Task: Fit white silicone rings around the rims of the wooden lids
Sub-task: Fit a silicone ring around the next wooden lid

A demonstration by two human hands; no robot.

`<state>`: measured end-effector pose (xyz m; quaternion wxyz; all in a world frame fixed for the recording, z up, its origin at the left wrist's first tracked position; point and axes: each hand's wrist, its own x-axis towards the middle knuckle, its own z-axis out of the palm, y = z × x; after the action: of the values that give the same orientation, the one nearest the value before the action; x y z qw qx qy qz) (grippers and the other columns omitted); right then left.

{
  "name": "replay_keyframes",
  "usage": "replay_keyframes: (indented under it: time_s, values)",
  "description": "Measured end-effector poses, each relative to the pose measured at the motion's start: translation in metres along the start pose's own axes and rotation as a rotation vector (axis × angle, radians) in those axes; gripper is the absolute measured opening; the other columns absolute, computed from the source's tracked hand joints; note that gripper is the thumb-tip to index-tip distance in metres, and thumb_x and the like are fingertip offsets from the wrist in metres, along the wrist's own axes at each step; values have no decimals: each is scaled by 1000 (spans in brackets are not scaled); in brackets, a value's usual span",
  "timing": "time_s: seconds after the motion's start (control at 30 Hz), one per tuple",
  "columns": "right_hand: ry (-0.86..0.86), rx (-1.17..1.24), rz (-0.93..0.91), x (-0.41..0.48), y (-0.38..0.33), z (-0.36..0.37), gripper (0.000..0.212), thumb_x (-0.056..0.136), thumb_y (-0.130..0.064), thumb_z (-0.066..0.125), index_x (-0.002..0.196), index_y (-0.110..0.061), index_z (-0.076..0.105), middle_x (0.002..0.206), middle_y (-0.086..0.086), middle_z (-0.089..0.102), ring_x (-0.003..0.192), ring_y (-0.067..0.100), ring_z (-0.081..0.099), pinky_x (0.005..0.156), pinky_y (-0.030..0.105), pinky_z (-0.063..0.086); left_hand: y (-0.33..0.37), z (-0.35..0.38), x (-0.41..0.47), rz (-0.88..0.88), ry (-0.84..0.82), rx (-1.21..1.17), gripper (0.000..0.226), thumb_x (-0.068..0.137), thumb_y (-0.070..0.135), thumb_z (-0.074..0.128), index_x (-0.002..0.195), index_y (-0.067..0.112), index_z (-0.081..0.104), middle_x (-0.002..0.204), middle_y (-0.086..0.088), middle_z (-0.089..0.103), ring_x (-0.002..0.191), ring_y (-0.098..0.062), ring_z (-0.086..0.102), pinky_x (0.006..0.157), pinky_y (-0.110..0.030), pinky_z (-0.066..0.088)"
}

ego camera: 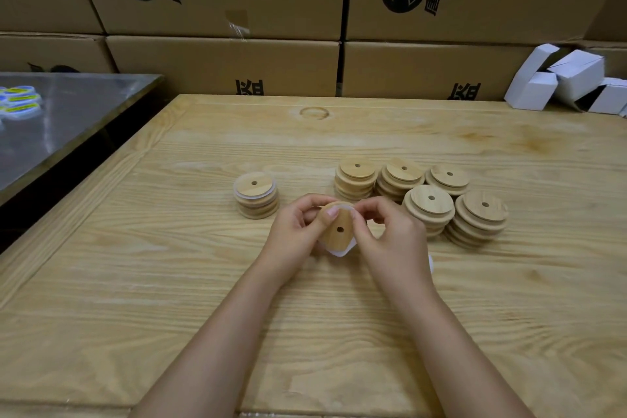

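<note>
Pale wooden table (163,282). One lid stack (256,195) left of centre; five stacks (429,204) clustered right of centre. White cartons (576,75) at far right corner.

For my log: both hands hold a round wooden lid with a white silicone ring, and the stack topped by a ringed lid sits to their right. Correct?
No: the head view shows the ring-topped stack left of the left hand.

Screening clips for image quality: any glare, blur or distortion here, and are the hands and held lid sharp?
Head view: soft, even light with faint shadows; dull sheen, not blown out, on the metal table at left; wide-angle bending curves the cardboard boxes and the edges of the wooden table; left hand, right hand and held lid slightly soft, the lid's hole yet readable.
</note>
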<state>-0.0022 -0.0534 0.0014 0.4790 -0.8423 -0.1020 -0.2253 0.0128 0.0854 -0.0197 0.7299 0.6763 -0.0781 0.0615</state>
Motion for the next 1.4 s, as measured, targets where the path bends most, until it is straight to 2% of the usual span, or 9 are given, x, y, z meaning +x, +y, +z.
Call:
replay_keyframes:
  time_s: [0.1, 0.27, 0.37, 0.5, 0.63, 0.87, 1.1, 1.3, 1.4]
  values:
    - [1, -31, 4, 1, 1, 1, 2, 82, -14, 68, 83, -12, 67, 80, -5, 67, 81, 10, 60, 75, 22, 44, -1, 1, 1, -10, 34, -28, 10, 89, 10, 56, 93, 18, 62, 73, 1, 71, 69, -14, 64, 70, -44, 52]
    - [19, -24, 12, 1, 0, 2, 2, 81, -7, 68, 82, -9, 69, 81, -2, 68, 81, 12, 61, 76, 23, 45, -4, 1, 3, -5, 5, -51, 17, 91, 3, 52, 95, 17, 59, 77, 7, 70, 73, -8, 64, 64, -32, 56]
    - [0, 82, 119, 2, 1, 2, 9, 81, -8, 68, 79, -17, 68, 80, -10, 68, 82, 7, 62, 77, 18, 47, -6, 1, 4, -16, 3, -68, 17, 92, 4, 51, 95, 19, 58, 82, 9, 68, 76, -5, 63, 65, -28, 57]
    - [-20, 228, 220, 4, 2, 3, 18, 81, -8, 69, 77, -25, 67, 78, -16, 68, 77, -4, 63, 76, 13, 48, -8, 1, 6, -43, 17, -124, 18, 93, 6, 51, 95, 22, 59, 87, 6, 64, 78, -5, 63, 71, -39, 57]
    - [-49, 306, 224, 6, 1, 0, 18, 80, -7, 70, 75, -24, 67, 81, -11, 70, 80, 1, 65, 77, 17, 50, -10, -1, 7, -77, 11, -228, 14, 89, 10, 53, 96, 20, 60, 87, 5, 66, 82, -12, 63, 77, -49, 54]
    - [-24, 160, 81, 3, -4, -2, 14, 81, -8, 68, 77, -22, 66, 79, -11, 68, 80, 5, 63, 75, 19, 49, -9, 0, 5, -145, -48, -381, 20, 78, 18, 58, 98, 14, 57, 85, -4, 68, 76, -17, 67, 59, -38, 58]
    - [0, -15, -22, 0, -1, 1, 2, 83, -11, 67, 83, -8, 67, 79, -2, 67, 79, 13, 59, 73, 28, 45, -6, 2, 2, -92, -104, -115, 23, 75, 26, 64, 96, 16, 64, 78, -1, 70, 66, -14, 66, 53, -34, 57]
    - [34, -57, -44, 1, 0, 1, 3, 82, -10, 68, 82, -7, 67, 81, 0, 66, 80, 16, 60, 75, 29, 44, -9, 0, 5, -129, -22, -266, 22, 73, 20, 65, 94, 13, 63, 78, -7, 71, 70, -20, 68, 57, -40, 58]
    - [25, 48, 59, 1, 1, 2, 7, 81, -9, 68, 79, -15, 67, 80, -7, 67, 82, 10, 61, 76, 20, 45, -11, -1, 6, -102, -38, -250, 23, 72, 19, 64, 95, 15, 63, 81, -1, 72, 74, -15, 68, 61, -36, 58]
